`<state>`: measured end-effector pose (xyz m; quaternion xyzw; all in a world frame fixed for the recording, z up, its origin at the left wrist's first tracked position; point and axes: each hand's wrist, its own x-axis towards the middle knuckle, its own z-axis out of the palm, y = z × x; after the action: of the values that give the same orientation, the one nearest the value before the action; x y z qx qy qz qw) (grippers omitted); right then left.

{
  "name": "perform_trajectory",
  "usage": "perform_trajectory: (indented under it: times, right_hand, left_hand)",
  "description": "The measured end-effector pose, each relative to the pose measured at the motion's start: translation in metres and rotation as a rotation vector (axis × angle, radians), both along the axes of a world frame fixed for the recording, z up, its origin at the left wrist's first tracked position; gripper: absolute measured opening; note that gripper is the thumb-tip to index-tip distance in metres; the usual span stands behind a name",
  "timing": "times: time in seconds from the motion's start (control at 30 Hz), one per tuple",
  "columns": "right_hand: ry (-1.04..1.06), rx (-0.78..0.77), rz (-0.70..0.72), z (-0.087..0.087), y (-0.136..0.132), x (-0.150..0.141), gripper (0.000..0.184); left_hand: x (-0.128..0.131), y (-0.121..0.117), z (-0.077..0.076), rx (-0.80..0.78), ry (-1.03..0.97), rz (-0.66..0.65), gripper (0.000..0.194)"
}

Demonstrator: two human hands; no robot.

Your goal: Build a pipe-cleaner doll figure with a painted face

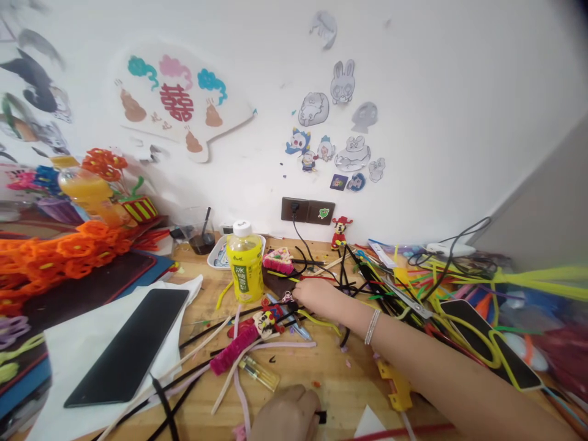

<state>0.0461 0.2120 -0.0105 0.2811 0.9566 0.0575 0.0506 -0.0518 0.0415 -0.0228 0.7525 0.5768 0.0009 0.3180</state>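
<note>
My right hand (315, 298) reaches across the table with its fingers bent down together beside a dark brown piece (278, 284) and a small figure charm (287, 296). Whatever its fingertips hold is hidden. At the bottom edge, my left hand (285, 416) rests closed on the table. A short black piece (322, 418) sticks out at its right side; I cannot make out what it is. Between the hands lie a fuzzy figure with a magenta body (235, 349), a clear yellowish lighter (260, 373) and loose pink, cream and black pipe cleaners.
A yellow drink bottle (245, 263) stands behind the figure. To the left, a black tablet (131, 346) lies on white paper beside orange fuzzy flowers (59, 257). On the right are scissors (408, 297), a phone (491, 346), tangled pipe cleaners and a yellow plastic tool (395, 384).
</note>
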Motion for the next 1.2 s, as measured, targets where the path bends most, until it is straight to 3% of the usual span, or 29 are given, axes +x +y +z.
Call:
perform_trajectory:
  times: [0.3,0.57,0.77,0.93,1.1,1.2]
  right_hand:
    - [0.001,-0.039,-0.099,0.012,0.009,0.011,0.016]
    - [-0.029,-0.062,-0.140,0.014,-0.006,-0.017,0.022]
    - [0.009,-0.100,-0.228,0.018,-0.004,-0.020,0.021]
    - [0.130,-0.153,-0.240,0.020,0.004,-0.003,0.015]
    - [0.252,-0.244,-0.137,0.034,-0.005,0.013,0.013]
    - [0.304,-0.255,-0.064,0.044,-0.031,0.019,0.013]
  left_hand:
    - [0.000,0.000,0.002,0.022,-0.005,-0.004,0.034]
    - [0.000,-0.001,0.000,0.036,-0.018,-0.004,0.034]
    - [-0.006,-0.002,-0.006,0.302,-0.082,0.123,0.035]
    - [-0.008,-0.002,-0.015,0.447,-0.076,0.118,0.032]
    - [-0.013,-0.002,-0.010,0.558,-0.334,0.211,0.023]
    - [-0.016,0.002,-0.002,0.495,-0.582,0.368,0.022]
